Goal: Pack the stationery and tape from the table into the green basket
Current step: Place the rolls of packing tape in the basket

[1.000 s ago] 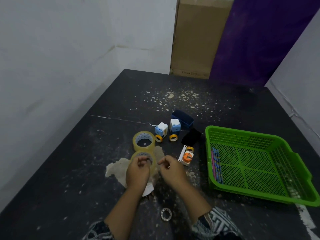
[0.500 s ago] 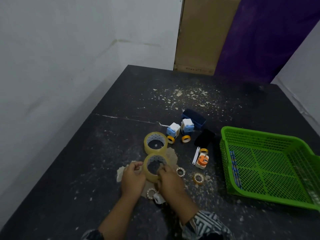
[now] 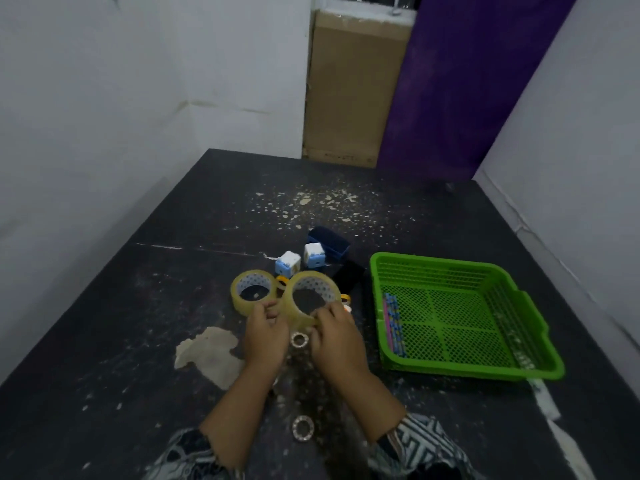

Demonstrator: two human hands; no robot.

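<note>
Both hands hold a large clear tape roll (image 3: 293, 308) lifted above the black table (image 3: 138, 323). My left hand (image 3: 265, 332) grips its near left side and my right hand (image 3: 334, 336) grips its near right side. A second large clear tape roll (image 3: 239, 299) lies flat just to the left. The green basket (image 3: 533, 341) stands to the right with several pencils (image 3: 393, 322) along its left wall. Two small white-and-blue boxes (image 3: 287, 263), (image 3: 314, 255), a dark blue case (image 3: 329, 239) and a black item (image 3: 349, 275) lie behind the held roll.
Small tape rings lie on the table, one (image 3: 299, 340) between my hands and one (image 3: 303, 427) near my sleeves. A pale patch (image 3: 211, 355) marks the table left of my left hand. White walls close in on both sides; a cardboard panel (image 3: 353, 95) stands behind.
Both hands have lifted the large tape roll off the table and carried it to the right, toward the basket. The camera view has shifted upward.
</note>
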